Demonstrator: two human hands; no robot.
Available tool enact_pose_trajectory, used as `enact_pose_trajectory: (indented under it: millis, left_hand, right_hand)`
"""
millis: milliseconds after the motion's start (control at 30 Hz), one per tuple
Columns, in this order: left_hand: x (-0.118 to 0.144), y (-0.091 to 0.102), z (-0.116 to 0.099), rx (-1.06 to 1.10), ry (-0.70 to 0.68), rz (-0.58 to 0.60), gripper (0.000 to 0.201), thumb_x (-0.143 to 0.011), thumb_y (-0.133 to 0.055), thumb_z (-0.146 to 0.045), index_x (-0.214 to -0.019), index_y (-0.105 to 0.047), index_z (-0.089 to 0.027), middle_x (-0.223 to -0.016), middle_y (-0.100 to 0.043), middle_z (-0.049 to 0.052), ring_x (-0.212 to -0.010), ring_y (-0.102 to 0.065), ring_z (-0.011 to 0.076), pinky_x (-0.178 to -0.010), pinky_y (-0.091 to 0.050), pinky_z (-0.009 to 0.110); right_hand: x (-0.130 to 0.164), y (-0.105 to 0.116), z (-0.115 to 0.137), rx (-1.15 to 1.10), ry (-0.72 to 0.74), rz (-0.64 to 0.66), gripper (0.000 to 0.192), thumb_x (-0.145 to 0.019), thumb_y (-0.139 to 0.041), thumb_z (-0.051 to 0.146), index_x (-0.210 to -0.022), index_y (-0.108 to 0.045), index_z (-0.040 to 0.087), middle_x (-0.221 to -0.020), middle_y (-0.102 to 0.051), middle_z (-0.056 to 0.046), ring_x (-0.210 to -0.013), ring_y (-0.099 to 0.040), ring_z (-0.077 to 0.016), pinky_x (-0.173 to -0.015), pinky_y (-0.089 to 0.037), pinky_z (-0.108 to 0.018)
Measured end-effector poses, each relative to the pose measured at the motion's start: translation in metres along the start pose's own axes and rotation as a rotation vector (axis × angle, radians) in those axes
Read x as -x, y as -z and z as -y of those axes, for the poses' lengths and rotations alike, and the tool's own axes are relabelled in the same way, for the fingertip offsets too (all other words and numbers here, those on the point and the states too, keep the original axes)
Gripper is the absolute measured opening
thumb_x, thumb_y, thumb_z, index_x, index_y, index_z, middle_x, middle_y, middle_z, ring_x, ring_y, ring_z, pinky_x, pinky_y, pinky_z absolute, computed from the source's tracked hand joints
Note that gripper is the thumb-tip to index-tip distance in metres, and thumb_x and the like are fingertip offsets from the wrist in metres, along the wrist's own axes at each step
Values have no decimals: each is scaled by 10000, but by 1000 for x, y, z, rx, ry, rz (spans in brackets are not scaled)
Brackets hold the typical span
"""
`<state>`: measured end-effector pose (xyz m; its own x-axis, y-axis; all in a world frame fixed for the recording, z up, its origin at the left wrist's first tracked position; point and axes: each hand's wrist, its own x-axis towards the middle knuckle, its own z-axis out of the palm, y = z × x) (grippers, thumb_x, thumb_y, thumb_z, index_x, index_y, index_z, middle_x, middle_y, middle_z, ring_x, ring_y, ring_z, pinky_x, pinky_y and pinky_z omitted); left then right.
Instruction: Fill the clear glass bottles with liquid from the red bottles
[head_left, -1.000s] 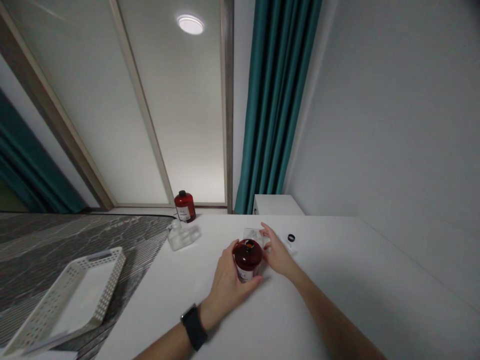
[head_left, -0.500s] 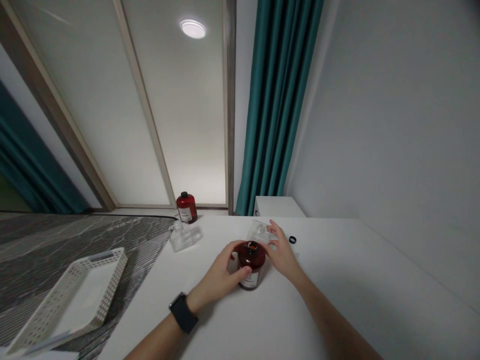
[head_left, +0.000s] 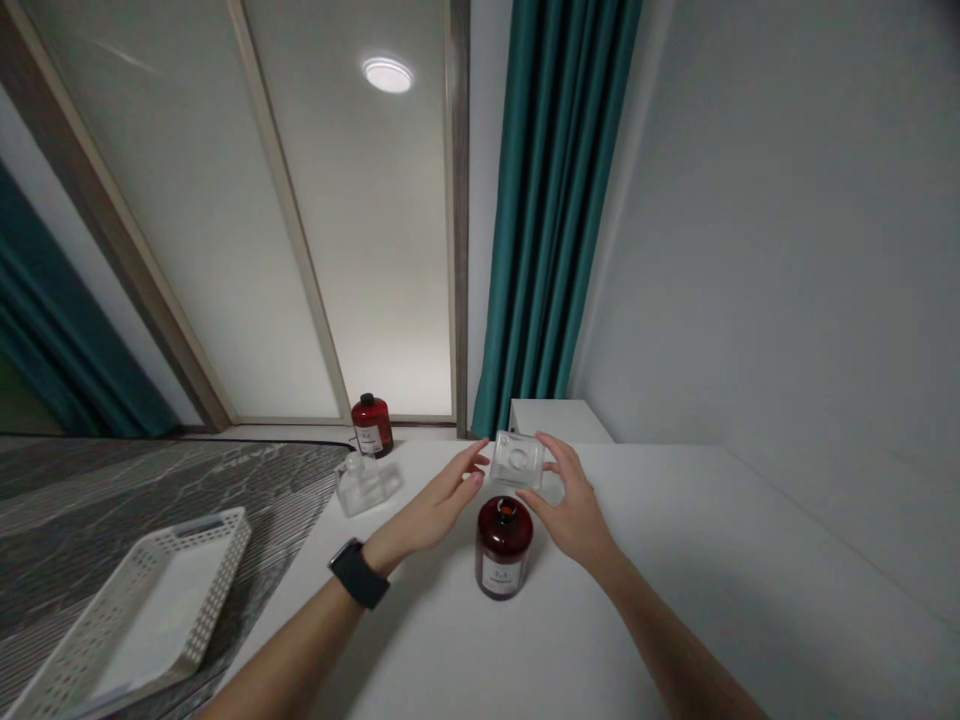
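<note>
Near, on a white table (head_left: pixel 570 640), a dark red bottle (head_left: pixel 504 542) with white label (head_left: pixel 502 576); beyond it, a clear container (head_left: pixel 517 460); far left, a brighter red bottle (head_left: pixel 372 418). Far, a teal curtain (head_left: pixel 559 200); left, a white, hole-patterned basket (head_left: pixel 214 585).

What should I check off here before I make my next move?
1. Near red bottle upright on the table: ok, standing between the forearms.
2. Its mouth uncovered: ok, no cap on it.
3. Clear container in hand: ok, the right hand has it by its right side, just behind the red bottle's mouth in view.
4. Left hand touching the container: cannot tell; its fingertips are very close.
5. Other clear bottle well away from the table edge: not ok, it sits by the left edge.
</note>
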<state>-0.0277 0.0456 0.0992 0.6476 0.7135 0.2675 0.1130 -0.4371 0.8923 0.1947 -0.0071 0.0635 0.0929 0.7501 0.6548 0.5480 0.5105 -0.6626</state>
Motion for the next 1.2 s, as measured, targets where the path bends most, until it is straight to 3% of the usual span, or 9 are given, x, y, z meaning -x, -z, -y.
enact_pose_trajectory:
  millis: [133,300,400,500,567,633,767,1033,1200]
  left_hand:
    - [-14,2,2,116,7,80,710,-977,-493,-586,-1552,-269,-234,-1390,-536,139,-1266,-524,295,-1139,-352,500]
    - [-21,-5,5,297,-1,62,701,-930,-627,-521,-1495,-332,-229,-1261,-609,125,-1161,-603,273,-1083,-417,492]
    - [-25,-5,8,342,-16,-5,638,-887,-706,-448,-1408,-414,-225,-1179,-638,109,-1085,-633,259,-1015,-472,469]
    - [-29,-2,9,352,-23,-34,611,-868,-726,-409,-1369,-432,-219,-1151,-641,101,-1049,-641,250,-980,-486,449]
    - [-31,2,9,340,-29,-33,602,-864,-722,-396,-1360,-433,-214,-1150,-641,101,-1049,-638,249,-976,-483,444]
    - [-32,5,9,329,-28,-27,601,-868,-711,-386,-1367,-422,-216,-1161,-638,102,-1051,-637,249,-972,-486,445]
    - [-32,12,9,309,-26,3,626,-863,-713,-363,-1384,-396,-220,-1191,-617,113,-1067,-634,257,-960,-506,459]
    - [-31,22,18,212,-73,-39,603,-866,-708,-302,-1371,-389,-218,-1240,-594,140,-1132,-606,269,-1015,-475,502]
    - [-29,22,15,168,-86,-4,578,-876,-680,-260,-1369,-381,-214,-1242,-584,139,-1156,-595,275,-1038,-457,529]
  right_hand:
    - [-1,1,5,-11,66,33,664,-867,-720,274,-1458,-422,321,-1482,-475,-108,-1362,-468,-300,-1024,-532,-479]
    - [-2,1,11,-41,53,101,690,-895,-680,254,-1496,-362,372,-1542,-424,-75,-1427,-406,-277,-1099,-478,-476]
    - [4,-3,13,-148,-27,91,655,-930,-606,260,-1510,-314,354,-1597,-329,-79,-1467,-341,-265,-1135,-434,-488]
    - [18,-6,10,-310,-205,-23,537,-974,-518,345,-1473,-324,305,-1491,-435,-125,-1366,-468,-264,-1045,-511,-476]
    - [28,-6,5,-413,-312,72,458,-992,-477,418,-1423,-388,292,-1310,-583,-113,-1222,-587,-254,-1002,-534,-464]
    - [35,-5,2,-494,-364,278,419,-979,-505,473,-1355,-488,289,-1231,-649,-89,-1174,-621,-256,-1039,-502,-461]
    - [36,-7,-3,-612,-392,452,399,-931,-590,518,-1241,-620,268,-1279,-670,-73,-1225,-594,-287,-1093,-439,-474]
    - [32,-21,-14,-657,-446,384,447,-913,-610,493,-1313,-559,299,-1356,-620,-64,-1324,-520,-278,-1150,-367,-481]
    - [14,-14,-18,-468,-404,174,468,-958,-516,498,-1383,-441,314,-1373,-560,-93,-1342,-491,-268,-1096,-426,-492]
